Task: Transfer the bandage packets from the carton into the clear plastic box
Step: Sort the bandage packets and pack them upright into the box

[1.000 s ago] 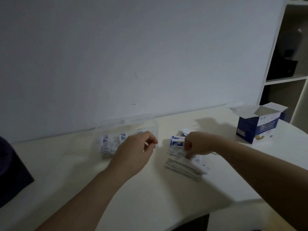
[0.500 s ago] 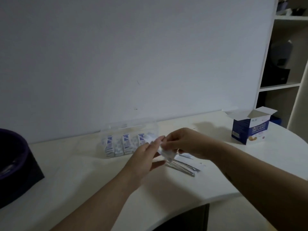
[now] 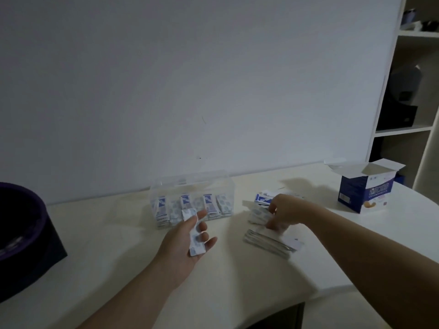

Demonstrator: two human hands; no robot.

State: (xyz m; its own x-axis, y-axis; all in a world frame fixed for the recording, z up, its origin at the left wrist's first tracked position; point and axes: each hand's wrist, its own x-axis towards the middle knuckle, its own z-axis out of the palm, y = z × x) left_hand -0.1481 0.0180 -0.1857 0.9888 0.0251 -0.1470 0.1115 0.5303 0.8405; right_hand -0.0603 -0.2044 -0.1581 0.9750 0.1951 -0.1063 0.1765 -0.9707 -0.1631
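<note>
Left hand (image 3: 187, 241) is palm-up above the counter (image 3: 114, 236), and there's a single bandage packet (image 3: 195, 236) lying lengthwise across its fingers. The grip is lightly closed on it, thumb laid along the near edge and fingertips curling up past the far edge. Straight ahead of that hand, at 12 o'clock, sits the clear plastic box (image 3: 228, 186) close to the wall (image 3: 190, 79). It is open at the top, and rows of packets (image 3: 185, 205) stand upright on edge inside, blue-and-white faces toward us. Over at 3 o'clock from the left hand, the right hand (image 3: 282, 214) is down on a loose pile (image 3: 257, 211) of packets on the counter. Its fingers are bent down into the heap and touching it, but whether that grip has actually pinched one I cannot tell; the knuckles hide it. Just nearer us than that heap, at its 6 o'clock, a flat stack (image 3: 270, 243) of packets lies on its side, apart from both hands. Far out at 2 o'clock stands the blue-and-white carton (image 3: 363, 193), upright with its top flaps open, well apart from the pile. At 9 o'clock a dark tub (image 3: 21, 233) with a purplish rim sits on the counter's left end, and a white shelf unit (image 3: 403, 129) rises behind the carton.
</note>
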